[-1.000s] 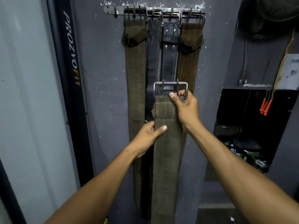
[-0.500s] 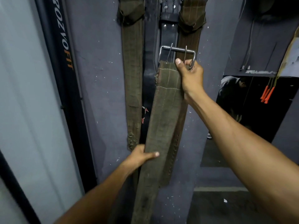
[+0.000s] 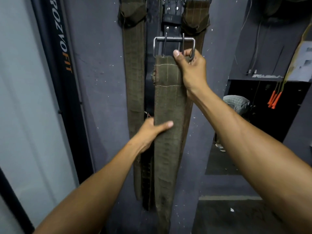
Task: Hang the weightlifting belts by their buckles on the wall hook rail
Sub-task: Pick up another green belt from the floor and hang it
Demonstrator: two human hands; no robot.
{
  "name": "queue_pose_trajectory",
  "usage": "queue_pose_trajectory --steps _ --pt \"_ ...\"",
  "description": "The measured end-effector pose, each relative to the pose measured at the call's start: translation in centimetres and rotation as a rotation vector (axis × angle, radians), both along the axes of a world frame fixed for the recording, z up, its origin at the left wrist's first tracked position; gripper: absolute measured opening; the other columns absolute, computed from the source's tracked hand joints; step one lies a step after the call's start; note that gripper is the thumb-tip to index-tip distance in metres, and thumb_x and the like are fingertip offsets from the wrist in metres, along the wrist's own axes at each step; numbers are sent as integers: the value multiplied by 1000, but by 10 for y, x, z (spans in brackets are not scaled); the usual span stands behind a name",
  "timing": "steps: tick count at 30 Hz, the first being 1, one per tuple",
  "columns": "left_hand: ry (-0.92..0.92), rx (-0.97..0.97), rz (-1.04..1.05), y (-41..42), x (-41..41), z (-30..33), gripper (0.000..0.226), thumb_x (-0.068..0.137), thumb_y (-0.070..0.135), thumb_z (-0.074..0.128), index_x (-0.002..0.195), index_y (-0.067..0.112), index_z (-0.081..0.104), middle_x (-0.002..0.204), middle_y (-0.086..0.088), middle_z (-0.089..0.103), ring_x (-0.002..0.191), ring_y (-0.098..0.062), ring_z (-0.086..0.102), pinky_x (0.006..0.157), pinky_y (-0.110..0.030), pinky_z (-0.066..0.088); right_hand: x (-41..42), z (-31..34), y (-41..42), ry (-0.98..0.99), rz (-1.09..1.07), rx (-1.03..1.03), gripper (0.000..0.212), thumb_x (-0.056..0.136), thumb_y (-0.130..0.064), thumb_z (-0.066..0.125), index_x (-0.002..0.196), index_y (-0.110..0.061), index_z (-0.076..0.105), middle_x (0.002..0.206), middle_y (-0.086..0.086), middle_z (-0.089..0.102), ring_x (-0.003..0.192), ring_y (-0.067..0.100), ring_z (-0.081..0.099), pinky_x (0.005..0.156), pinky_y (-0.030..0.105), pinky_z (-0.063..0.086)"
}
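I hold an olive-green weightlifting belt (image 3: 167, 102) upright in front of the grey wall. My right hand (image 3: 192, 70) grips its top end just under the steel two-prong buckle (image 3: 173, 45). My left hand (image 3: 152, 130) clasps the strap's left edge lower down, thumb across the front. Behind it hang an olive belt (image 3: 135, 65), a black leather belt (image 3: 170, 19) and a brown belt (image 3: 196, 16). The hook rail is out of frame above.
A black panel with orange and white lettering (image 3: 59, 48) stands at the left, beside a pale wall. At the right, a dark opening shows a crouched person (image 3: 236, 103) and hanging orange handles (image 3: 274, 98). Floor shows below right.
The view dropped, so the hook rail left the frame. My left hand slid down the strap, then came back up a little. My right hand kept hold of the buckle end.
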State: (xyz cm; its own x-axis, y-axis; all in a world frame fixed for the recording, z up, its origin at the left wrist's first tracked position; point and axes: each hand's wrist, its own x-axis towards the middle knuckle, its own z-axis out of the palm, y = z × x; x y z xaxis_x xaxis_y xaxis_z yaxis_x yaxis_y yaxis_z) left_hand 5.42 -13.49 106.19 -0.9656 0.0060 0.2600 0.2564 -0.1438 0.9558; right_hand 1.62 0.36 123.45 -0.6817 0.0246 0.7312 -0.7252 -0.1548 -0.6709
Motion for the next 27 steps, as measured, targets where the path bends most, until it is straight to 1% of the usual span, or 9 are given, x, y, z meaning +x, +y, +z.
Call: queue_pose_trajectory --steps 2,5,8,11,14,16,19,23,27 --pt "-123 -110 -5 3 3 -59 24 85 8 81 108 12 78 111 -9 79 100 -22 76 84 -29 63 0 3 5 8 -12 -2 20 96 -19 74 92 -12 56 80 2 64 70 6 65 66 22 55" --pt "-300 -276 -54 5 12 -134 43 84 2 81 124 1 69 125 -14 73 101 -12 75 100 -34 57 -2 4 12 9 -12 -7 21 96 -19 74 95 -8 57 85 9 63 78 16 63 71 28 55" --pt "-387 -439 -59 5 16 -157 60 82 7 84 136 0 58 136 -14 67 121 -20 67 109 -37 51 -6 1 19 -18 -12 -2 22 96 -22 75 97 -9 56 89 12 63 82 19 64 74 34 56" --pt "-262 -408 -63 6 12 -124 49 86 4 79 132 3 63 134 -15 69 120 -23 68 104 -34 55 -13 -6 26 -37 -15 0 21 95 -24 75 92 -15 56 83 4 67 73 9 68 71 30 58" --pt "-52 -155 -87 10 11 -48 30 93 10 72 124 11 69 125 -11 74 110 -19 73 86 -24 59 -19 -18 28 -75 -3 19 22 95 -26 75 93 -15 57 84 4 68 75 10 70 72 33 59" --pt "75 -18 -69 12 7 6 30 96 19 69 126 13 67 123 -7 75 114 -20 73 89 -28 59 -22 -28 25 -88 5 28 24 95 -27 76 98 -12 56 88 8 67 80 15 68 76 38 58" --pt "191 25 104 11 -2 76 42 95 34 67 126 6 66 120 -12 76 114 -25 72 99 -38 57 -21 -43 17 -100 10 60 27 94 -31 76 98 -14 56 89 8 65 81 17 66 78 42 58" --pt "231 57 281 10 -6 115 33 99 33 64 108 2 71 95 -14 79 86 -21 77 83 -37 60 -16 -57 3 -123 -39 149 29 92 -46 73 92 -24 54 87 3 67 82 20 66 81 51 58" --pt "265 111 334 15 -2 117 27 102 24 62 102 -2 71 85 -16 74 75 -22 72 75 -36 59 -4 -73 2 -124 -7 132 27 91 -55 68 100 -31 57 94 -10 75 88 3 74 77 32 59"
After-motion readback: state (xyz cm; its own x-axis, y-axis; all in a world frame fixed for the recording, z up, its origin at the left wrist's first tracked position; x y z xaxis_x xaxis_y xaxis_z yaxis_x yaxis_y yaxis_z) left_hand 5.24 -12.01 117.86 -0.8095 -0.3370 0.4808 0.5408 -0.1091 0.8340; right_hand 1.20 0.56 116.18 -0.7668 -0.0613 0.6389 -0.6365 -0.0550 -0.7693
